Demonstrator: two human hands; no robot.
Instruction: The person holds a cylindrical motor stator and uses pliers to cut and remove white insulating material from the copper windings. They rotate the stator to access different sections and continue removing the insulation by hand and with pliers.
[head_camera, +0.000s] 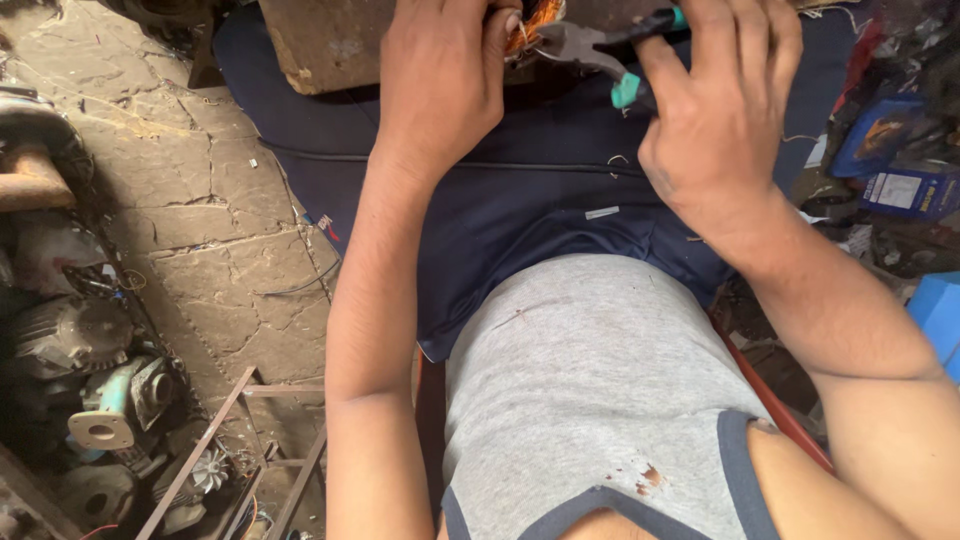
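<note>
Two hands: both at work at the top edge of the view, above the person's lap.
Left hand (440, 75): curled, fingertips pinched on a bundle of copper wire (528, 25); back of the hand faces the camera.
Right hand (725, 110): closed around the handles of the pliers (590, 45); fingers wrap over the upper handle, palm side hidden.
Pliers: dark metal head, black handles with teal tips; head points left, at the wire and just beside the left fingertips. Whether the head bites the wire cannot be told.
Copper wire: orange-brown strands, mostly hidden behind the left hand, at the top edge.
Block (325, 40): brown, worn, just left of the left hand, partly cut off by the frame.
Clothing: dark blue trousers (520, 210) under both hands; grey vest (590, 390) lower down.
Floor (210, 200): cracked stone, to the left.
Motors (110, 400): old motor housings and metal parts, lower left, well apart from the hands.
Boxes (905, 170): blue cartons amid clutter, right edge.
</note>
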